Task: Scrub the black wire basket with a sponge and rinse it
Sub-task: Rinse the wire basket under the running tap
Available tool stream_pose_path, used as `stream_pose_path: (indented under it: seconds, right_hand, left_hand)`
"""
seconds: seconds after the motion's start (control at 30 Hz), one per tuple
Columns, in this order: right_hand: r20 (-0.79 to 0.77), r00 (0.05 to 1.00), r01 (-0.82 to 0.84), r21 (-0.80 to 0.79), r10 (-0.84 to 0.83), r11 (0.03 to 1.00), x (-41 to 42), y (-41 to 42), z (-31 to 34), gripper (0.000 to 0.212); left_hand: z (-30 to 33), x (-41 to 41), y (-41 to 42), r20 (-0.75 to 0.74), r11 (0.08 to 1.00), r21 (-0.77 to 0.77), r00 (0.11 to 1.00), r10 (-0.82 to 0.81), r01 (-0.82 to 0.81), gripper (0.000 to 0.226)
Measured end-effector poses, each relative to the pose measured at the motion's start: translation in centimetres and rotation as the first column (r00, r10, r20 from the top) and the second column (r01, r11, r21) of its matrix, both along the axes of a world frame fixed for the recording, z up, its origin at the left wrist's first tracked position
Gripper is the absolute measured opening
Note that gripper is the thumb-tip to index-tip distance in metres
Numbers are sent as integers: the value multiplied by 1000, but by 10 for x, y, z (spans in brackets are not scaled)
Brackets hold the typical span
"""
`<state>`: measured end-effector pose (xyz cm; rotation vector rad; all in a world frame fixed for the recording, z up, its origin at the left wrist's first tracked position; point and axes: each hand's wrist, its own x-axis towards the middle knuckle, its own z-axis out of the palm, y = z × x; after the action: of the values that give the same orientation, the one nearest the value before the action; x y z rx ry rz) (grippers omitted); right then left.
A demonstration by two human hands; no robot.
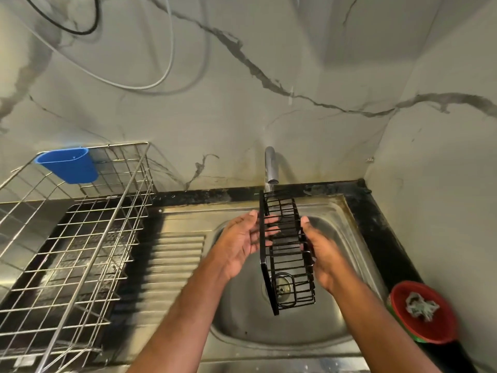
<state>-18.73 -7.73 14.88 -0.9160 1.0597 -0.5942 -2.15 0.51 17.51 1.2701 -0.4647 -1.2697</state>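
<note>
Hands meet over the round stainless-steel sink bowl [242,313], holding a long black wire basket [285,251] between them — its far end tipped up under the spout of the chrome tap [269,168], its near end hanging above the drain. The left hand [239,244] is spread open, fingers reaching through the basket's flat back side. The right hand [320,254] cups the opposite side, thumb up along the wires, fingers loosely curled around it. Whether water is running cannot be told. On the left sits a silver wire dish rack [75,238] with a blue plastic cup [68,165] hooked on its rim; at the right, on the black counter — a red bowl [422,310] holding a crumpled scrubber [421,306].
</note>
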Motion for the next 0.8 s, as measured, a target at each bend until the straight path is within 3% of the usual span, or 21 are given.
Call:
stream_pose_path:
  seconds: [0.2,0.4,0.53,0.8]
  right_hand:
    - [24,998,57,38,-58,998,0,-2,1,32]
    - [9,998,67,71,-68,995,-6,-13,-20,39]
    - [31,999,21,43,-23,999,-14,-18,-26,18]
    - [83,995,-51,-37,54,998,-26,-14,-34,39]
  left_hand:
    - [16,-20,43,50,997,-74,998,41,-37,30]
    - [14,-41,54,149,991,-80,982,117,-106,29]
    - [9,-50,53,250,987,-59,955,159,-149,31]
    - [-4,-63,62,362,996,5,929,78,-86,38]
